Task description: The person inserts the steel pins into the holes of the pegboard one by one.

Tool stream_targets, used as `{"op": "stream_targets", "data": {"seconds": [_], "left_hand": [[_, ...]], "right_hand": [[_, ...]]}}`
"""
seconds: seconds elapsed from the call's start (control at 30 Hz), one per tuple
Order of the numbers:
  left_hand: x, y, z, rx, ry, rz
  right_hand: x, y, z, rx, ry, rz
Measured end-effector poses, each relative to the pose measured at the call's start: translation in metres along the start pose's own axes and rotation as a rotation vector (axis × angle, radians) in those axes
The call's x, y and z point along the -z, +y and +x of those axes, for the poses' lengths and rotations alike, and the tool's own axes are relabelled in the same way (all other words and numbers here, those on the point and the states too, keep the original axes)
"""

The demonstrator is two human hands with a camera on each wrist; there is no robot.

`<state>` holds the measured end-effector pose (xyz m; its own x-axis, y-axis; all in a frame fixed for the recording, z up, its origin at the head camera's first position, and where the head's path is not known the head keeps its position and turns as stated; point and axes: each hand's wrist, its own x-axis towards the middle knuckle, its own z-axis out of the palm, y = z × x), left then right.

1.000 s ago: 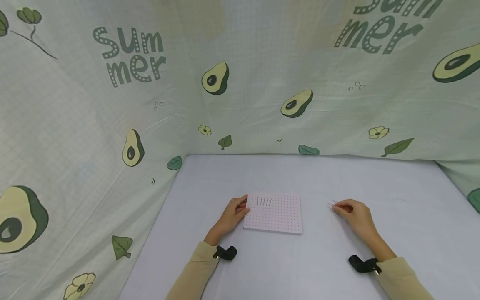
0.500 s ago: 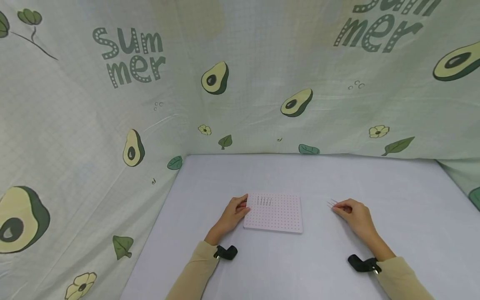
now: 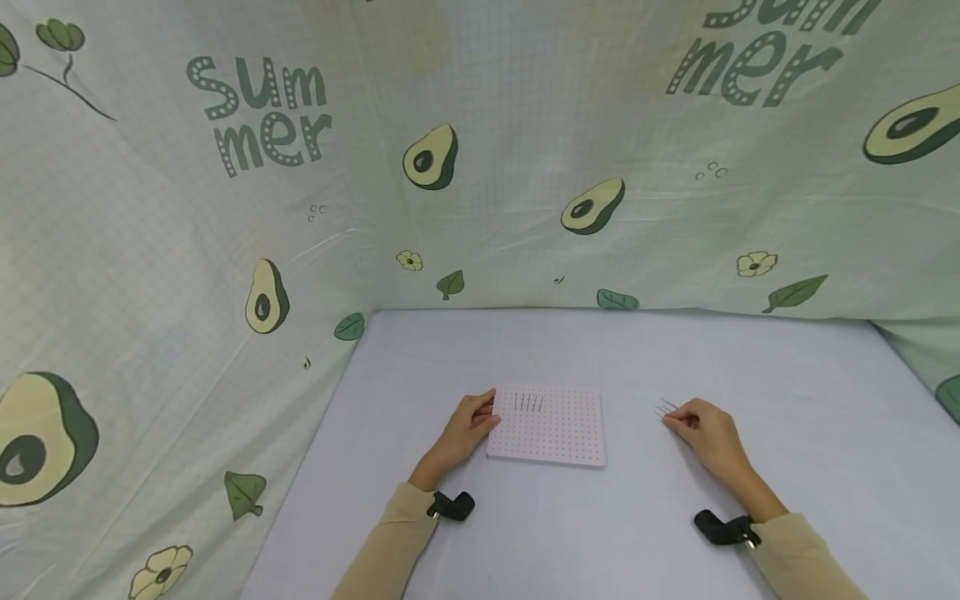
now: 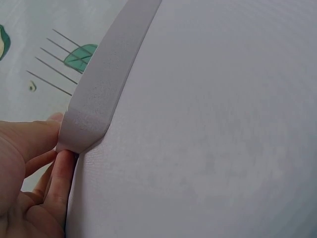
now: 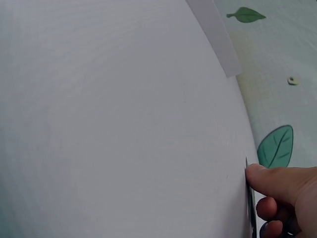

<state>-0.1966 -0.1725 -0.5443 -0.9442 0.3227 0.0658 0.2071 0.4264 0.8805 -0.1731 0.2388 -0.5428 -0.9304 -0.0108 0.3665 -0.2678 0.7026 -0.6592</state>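
Observation:
A pale pink pegboard with rows of small holes lies on the white table. Several thin metal pins stand in a row near its far left corner; the left wrist view shows these pins from the side. My left hand grips the board's left edge, thumb on top and fingers against its side. To the right of the board, my right hand pinches at several loose thin pins low over the table. Its thumb meets a pin; the other fingers are partly hidden.
The white table extends around the board and both hands. A printed cloth with avocados and leaves hangs behind and to the left. Black wrist cameras sit at the sleeves.
My right hand's fingers shift slightly around the loose pins, whose angle changes a little. My left hand, the board and the standing pins stay in place.

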Motion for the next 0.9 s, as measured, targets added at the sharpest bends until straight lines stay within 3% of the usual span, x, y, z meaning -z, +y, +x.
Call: {"op": "stream_targets", "data": {"seconds": [0.9], "left_hand": [[-0.0013, -0.0010, -0.0009, -0.022, 0.017, 0.003]], "right_hand": [[-0.0024, -0.0048, 0.0001, -0.032, -0.067, -0.004]]}}
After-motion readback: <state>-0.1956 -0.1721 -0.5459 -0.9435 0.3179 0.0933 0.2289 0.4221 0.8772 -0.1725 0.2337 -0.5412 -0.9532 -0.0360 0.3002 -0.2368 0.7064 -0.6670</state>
